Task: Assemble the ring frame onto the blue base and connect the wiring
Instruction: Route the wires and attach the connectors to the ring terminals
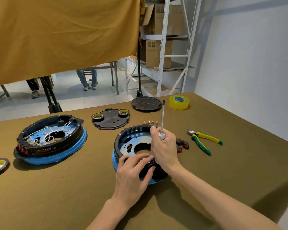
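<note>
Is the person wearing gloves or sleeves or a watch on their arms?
No. Both the left hand and the right hand are bare, with no gloves. No rings, watch or bracelet show. Both forearms are uncovered as far as the picture's bottom edge, so no sleeve is in view.

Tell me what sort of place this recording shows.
Probably a small assembly workshop: white metal shelving stacked with brown cardboard boxes, and an olive cloth-covered workbench bearing yellow-green handled pliers and yellow tape roll.

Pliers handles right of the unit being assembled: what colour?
Yellow and green pliers handles, clearest in the head view.
</note>
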Action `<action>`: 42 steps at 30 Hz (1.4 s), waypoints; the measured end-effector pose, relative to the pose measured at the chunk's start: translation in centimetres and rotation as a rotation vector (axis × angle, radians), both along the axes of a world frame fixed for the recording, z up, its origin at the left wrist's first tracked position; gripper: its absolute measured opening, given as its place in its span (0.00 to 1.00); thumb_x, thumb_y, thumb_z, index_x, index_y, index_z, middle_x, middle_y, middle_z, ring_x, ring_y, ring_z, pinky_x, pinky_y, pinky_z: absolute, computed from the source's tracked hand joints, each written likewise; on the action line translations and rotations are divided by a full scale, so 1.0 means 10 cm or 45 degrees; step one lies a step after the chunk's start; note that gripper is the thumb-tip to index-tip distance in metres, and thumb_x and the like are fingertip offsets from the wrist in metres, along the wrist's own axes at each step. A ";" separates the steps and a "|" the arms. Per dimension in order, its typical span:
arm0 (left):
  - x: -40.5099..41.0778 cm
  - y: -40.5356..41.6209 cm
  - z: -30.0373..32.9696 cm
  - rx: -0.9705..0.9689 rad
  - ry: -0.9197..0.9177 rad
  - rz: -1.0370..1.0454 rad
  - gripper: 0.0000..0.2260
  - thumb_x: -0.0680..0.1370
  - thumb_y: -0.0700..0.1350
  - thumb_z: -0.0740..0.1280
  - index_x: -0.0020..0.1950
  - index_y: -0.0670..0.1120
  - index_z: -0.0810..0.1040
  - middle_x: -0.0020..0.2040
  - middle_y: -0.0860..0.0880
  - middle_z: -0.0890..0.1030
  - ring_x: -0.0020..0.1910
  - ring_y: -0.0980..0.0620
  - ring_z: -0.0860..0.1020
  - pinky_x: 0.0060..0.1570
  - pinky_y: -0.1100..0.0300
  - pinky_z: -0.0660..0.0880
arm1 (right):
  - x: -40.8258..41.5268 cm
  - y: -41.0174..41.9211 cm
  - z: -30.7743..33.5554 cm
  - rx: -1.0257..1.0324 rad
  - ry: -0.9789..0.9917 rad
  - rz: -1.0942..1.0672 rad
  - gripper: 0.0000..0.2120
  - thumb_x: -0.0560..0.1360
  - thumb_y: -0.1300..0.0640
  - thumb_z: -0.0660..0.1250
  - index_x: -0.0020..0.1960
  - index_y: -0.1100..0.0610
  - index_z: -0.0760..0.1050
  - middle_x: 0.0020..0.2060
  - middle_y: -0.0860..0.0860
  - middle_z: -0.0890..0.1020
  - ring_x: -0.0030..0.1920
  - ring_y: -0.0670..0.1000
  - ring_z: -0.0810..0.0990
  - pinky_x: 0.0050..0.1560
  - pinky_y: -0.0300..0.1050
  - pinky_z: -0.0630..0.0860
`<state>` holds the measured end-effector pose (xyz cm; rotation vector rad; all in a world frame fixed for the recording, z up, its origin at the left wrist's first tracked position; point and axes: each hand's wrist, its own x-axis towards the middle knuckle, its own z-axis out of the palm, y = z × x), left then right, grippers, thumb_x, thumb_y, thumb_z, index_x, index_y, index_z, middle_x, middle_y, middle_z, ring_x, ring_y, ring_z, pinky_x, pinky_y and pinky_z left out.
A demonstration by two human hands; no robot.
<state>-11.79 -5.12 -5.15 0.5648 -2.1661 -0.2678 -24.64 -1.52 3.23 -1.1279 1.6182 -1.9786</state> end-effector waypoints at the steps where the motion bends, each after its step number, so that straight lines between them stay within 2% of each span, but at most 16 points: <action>1: 0.00 0.00 0.01 0.003 0.001 0.004 0.15 0.78 0.55 0.71 0.62 0.52 0.84 0.59 0.56 0.84 0.57 0.60 0.79 0.66 0.62 0.65 | 0.01 0.00 0.00 0.005 -0.010 0.006 0.19 0.84 0.55 0.64 0.36 0.59 0.69 0.27 0.57 0.69 0.29 0.58 0.66 0.31 0.52 0.65; 3: 0.00 0.01 0.02 0.011 -0.007 0.012 0.15 0.78 0.56 0.70 0.61 0.52 0.84 0.58 0.56 0.84 0.56 0.60 0.79 0.65 0.61 0.66 | -0.01 0.00 0.04 0.010 -0.030 0.024 0.19 0.84 0.55 0.64 0.37 0.61 0.68 0.27 0.58 0.69 0.27 0.58 0.65 0.29 0.51 0.64; 6: 0.00 0.02 0.03 0.018 -0.022 0.020 0.16 0.78 0.57 0.69 0.62 0.52 0.84 0.58 0.56 0.84 0.57 0.60 0.79 0.65 0.60 0.67 | -0.02 -0.01 0.10 -0.006 -0.061 0.071 0.19 0.84 0.55 0.63 0.39 0.65 0.69 0.26 0.58 0.67 0.23 0.54 0.64 0.24 0.45 0.62; 9: 0.00 0.00 0.03 0.024 -0.004 0.008 0.17 0.76 0.56 0.72 0.62 0.50 0.84 0.59 0.55 0.84 0.58 0.60 0.78 0.65 0.62 0.67 | 0.02 0.02 0.08 -0.039 -0.079 0.060 0.18 0.85 0.56 0.62 0.39 0.64 0.69 0.24 0.57 0.68 0.21 0.51 0.65 0.22 0.42 0.64; 13: 0.02 -0.01 0.02 0.051 0.040 0.018 0.20 0.73 0.55 0.75 0.62 0.47 0.84 0.59 0.53 0.84 0.59 0.56 0.78 0.64 0.60 0.71 | 0.09 0.04 0.00 -0.070 -0.026 0.047 0.19 0.85 0.57 0.62 0.36 0.61 0.68 0.26 0.58 0.68 0.25 0.57 0.65 0.26 0.47 0.63; 16: 0.03 0.00 0.03 0.032 0.053 0.032 0.18 0.73 0.55 0.76 0.59 0.47 0.85 0.57 0.53 0.84 0.57 0.57 0.78 0.61 0.57 0.74 | 0.08 -0.02 0.04 -0.031 -0.011 0.070 0.19 0.85 0.57 0.62 0.35 0.60 0.68 0.26 0.57 0.68 0.26 0.56 0.65 0.27 0.47 0.63; 19: 0.03 0.02 0.03 0.021 0.049 0.038 0.15 0.74 0.55 0.74 0.56 0.47 0.85 0.54 0.52 0.85 0.55 0.55 0.78 0.61 0.58 0.72 | 0.08 -0.04 0.04 -0.041 -0.015 0.047 0.20 0.85 0.56 0.62 0.35 0.61 0.68 0.26 0.58 0.69 0.25 0.56 0.66 0.25 0.45 0.66; 23: 0.03 0.02 0.02 0.009 0.038 0.058 0.15 0.74 0.55 0.73 0.55 0.48 0.85 0.54 0.52 0.85 0.54 0.54 0.78 0.61 0.60 0.71 | 0.10 -0.01 0.00 -0.043 -0.002 0.030 0.19 0.85 0.56 0.62 0.36 0.61 0.69 0.27 0.59 0.70 0.27 0.59 0.67 0.28 0.48 0.66; 26: 0.02 0.02 0.01 -0.004 0.035 0.065 0.14 0.75 0.56 0.73 0.55 0.48 0.85 0.53 0.53 0.85 0.53 0.55 0.79 0.60 0.60 0.71 | 0.08 0.02 0.05 0.036 0.017 0.127 0.19 0.84 0.54 0.65 0.36 0.57 0.68 0.26 0.55 0.69 0.26 0.56 0.66 0.27 0.46 0.66; 28: 0.02 0.02 0.04 -0.010 0.022 0.068 0.15 0.76 0.56 0.72 0.57 0.48 0.85 0.55 0.53 0.84 0.54 0.56 0.79 0.60 0.60 0.71 | -0.01 0.08 0.07 0.079 0.059 0.193 0.18 0.83 0.51 0.66 0.38 0.57 0.69 0.27 0.57 0.69 0.26 0.56 0.65 0.27 0.47 0.65; 31: 0.01 0.02 0.11 -0.081 -0.072 0.067 0.20 0.77 0.58 0.70 0.63 0.48 0.83 0.57 0.53 0.84 0.54 0.56 0.80 0.57 0.59 0.73 | -0.27 0.26 0.05 0.192 0.131 0.116 0.17 0.83 0.44 0.63 0.44 0.57 0.70 0.29 0.53 0.72 0.26 0.53 0.70 0.27 0.46 0.69; 33: 0.00 0.02 0.18 -0.175 -0.158 0.094 0.21 0.78 0.59 0.70 0.66 0.48 0.82 0.58 0.52 0.84 0.51 0.55 0.81 0.53 0.55 0.76 | -0.50 0.34 -0.01 0.309 0.195 -0.049 0.13 0.84 0.45 0.60 0.49 0.55 0.71 0.32 0.50 0.75 0.30 0.50 0.73 0.32 0.49 0.72; 35: -0.03 0.03 0.25 -0.203 -0.193 0.114 0.21 0.79 0.58 0.68 0.67 0.48 0.81 0.57 0.53 0.84 0.48 0.55 0.82 0.49 0.56 0.77 | -0.75 0.41 -0.12 0.489 0.369 -0.227 0.09 0.85 0.49 0.59 0.50 0.53 0.70 0.34 0.48 0.78 0.34 0.50 0.75 0.37 0.50 0.72; 37: -0.09 0.04 0.29 -0.179 -0.212 0.062 0.19 0.81 0.55 0.67 0.69 0.50 0.79 0.57 0.54 0.83 0.49 0.56 0.80 0.50 0.60 0.75 | -0.94 0.50 -0.26 0.705 0.617 -0.353 0.07 0.85 0.50 0.59 0.51 0.52 0.69 0.37 0.48 0.78 0.38 0.50 0.77 0.37 0.50 0.71; 39: -0.12 0.02 0.30 -0.164 -0.235 -0.031 0.16 0.81 0.52 0.67 0.68 0.52 0.79 0.58 0.55 0.82 0.51 0.57 0.79 0.53 0.62 0.73 | -1.05 0.57 -0.38 0.920 0.835 -0.462 0.07 0.84 0.48 0.62 0.53 0.51 0.69 0.41 0.46 0.78 0.41 0.49 0.77 0.36 0.47 0.70; 42: -0.12 -0.02 0.28 -0.121 -0.228 -0.091 0.11 0.81 0.50 0.69 0.63 0.52 0.83 0.56 0.57 0.83 0.50 0.59 0.80 0.51 0.64 0.75 | -1.12 0.63 -0.49 1.099 0.990 -0.598 0.11 0.82 0.44 0.65 0.54 0.49 0.67 0.43 0.44 0.77 0.41 0.50 0.78 0.37 0.46 0.69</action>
